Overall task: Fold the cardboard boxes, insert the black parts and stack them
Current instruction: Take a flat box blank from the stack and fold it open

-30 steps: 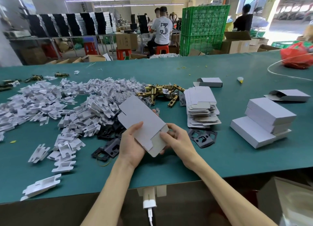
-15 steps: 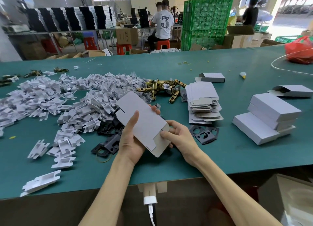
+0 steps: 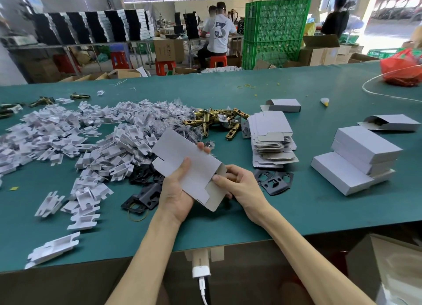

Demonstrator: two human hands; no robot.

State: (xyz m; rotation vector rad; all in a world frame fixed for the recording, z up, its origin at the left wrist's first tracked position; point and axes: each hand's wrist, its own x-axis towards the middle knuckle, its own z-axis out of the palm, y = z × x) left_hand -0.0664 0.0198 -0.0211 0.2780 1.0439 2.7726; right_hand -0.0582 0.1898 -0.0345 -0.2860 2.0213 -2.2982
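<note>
left hand (image 3: 175, 195) cradles flat grey cardboard box blank (image 3: 187, 167), thumb on top to steady | right hand (image 3: 237, 183) fingers (image 3: 220, 179) pinch end flap, opening it

Green table (image 3: 296, 213); white inserts (image 3: 68, 140), flat blanks (image 3: 270, 142), folded boxes (image 3: 356, 158), black parts (image 3: 272, 182)

**Legible marks: one numeral**

Obs. 1: white T-shirt (image 3: 219, 34), worn by the person seated with their back to the camera on a red stool (image 3: 218, 61) in the background. A large dark numeral "3" is on the back. A smaller dark mark above it is too blurred to read.

Obs. 2: brown carton (image 3: 164, 50), just left of that person. Small dark print on its front face, too small to read.
</note>
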